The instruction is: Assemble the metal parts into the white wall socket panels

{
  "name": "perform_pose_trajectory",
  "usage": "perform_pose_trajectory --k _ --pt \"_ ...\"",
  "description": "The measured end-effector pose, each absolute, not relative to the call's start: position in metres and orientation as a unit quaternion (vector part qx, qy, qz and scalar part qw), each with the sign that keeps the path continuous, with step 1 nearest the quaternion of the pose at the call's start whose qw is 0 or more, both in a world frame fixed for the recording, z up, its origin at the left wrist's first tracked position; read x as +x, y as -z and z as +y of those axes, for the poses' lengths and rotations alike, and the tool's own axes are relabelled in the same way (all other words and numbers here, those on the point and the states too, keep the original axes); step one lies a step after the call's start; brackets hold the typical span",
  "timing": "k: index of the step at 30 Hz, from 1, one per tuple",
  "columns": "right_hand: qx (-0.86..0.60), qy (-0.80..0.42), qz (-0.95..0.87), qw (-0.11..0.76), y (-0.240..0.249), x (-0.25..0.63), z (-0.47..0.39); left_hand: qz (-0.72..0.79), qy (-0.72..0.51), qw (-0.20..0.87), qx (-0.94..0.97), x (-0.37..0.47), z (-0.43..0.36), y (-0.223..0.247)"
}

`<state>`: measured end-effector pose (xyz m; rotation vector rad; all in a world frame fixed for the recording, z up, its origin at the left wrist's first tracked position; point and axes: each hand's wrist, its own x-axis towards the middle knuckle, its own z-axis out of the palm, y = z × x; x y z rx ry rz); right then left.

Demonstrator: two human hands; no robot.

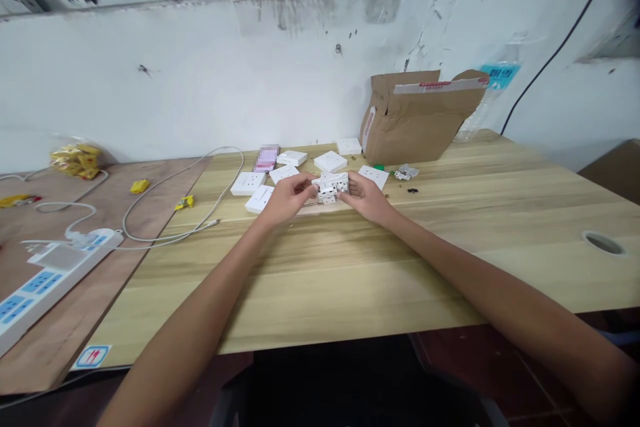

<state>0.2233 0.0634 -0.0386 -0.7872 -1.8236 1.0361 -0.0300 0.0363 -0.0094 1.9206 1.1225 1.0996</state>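
Between my two hands, just above the wooden table, is the white inner part of a wall socket [330, 187], its moulded back facing me. My left hand [293, 197] is closed on its left end, thumb and fingers pinching it. On the opposite end my right hand [369, 196] grips it the same way. Around the hands lie several white socket panels, among them one left of my left hand [249, 183], one behind [331, 161] and one by my right hand [374, 176]. Small metal and clear parts [406, 172] sit to the right.
A brown cardboard bag [423, 117] stands at the back right, with a plastic bottle [493, 90] behind it. At left are a power strip [60, 273], a looped white cable [173, 239] and a bag of yellow packets [77, 159]. The table has a round hole [604, 243] at right.
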Motion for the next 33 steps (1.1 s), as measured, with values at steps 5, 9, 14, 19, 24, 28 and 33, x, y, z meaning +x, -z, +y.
perform_pose_trajectory --k 5,9,14,19,24,28,33 --pt "-0.337 -0.551 -0.560 0.518 0.035 0.223 0.072 0.472 -0.406 0.229 0.749 -0.039 0.044 0.013" --pt "-0.298 -0.654 -0.455 0.526 0.026 0.226 0.076 0.469 -0.311 0.092 0.822 -0.040 0.045 0.021" --pt "-0.302 -0.655 -0.488 0.491 0.019 0.222 0.066 0.439 -0.217 0.051 0.871 -0.023 0.040 0.036" --pt "-0.389 -0.411 -0.700 0.436 0.024 0.216 0.049 0.472 -0.196 0.032 0.859 -0.013 0.042 0.044" --pt "-0.366 -0.251 -0.820 0.360 0.029 0.222 0.048 0.476 -0.215 0.086 0.848 -0.023 0.047 0.041" --pt "-0.336 -0.208 -0.847 0.355 0.030 0.229 0.057 0.478 -0.240 0.079 0.841 -0.043 0.051 0.027" --pt "-0.329 -0.192 -0.872 0.306 0.035 0.232 0.059 0.601 -0.149 -0.021 0.785 -0.058 0.052 0.013"
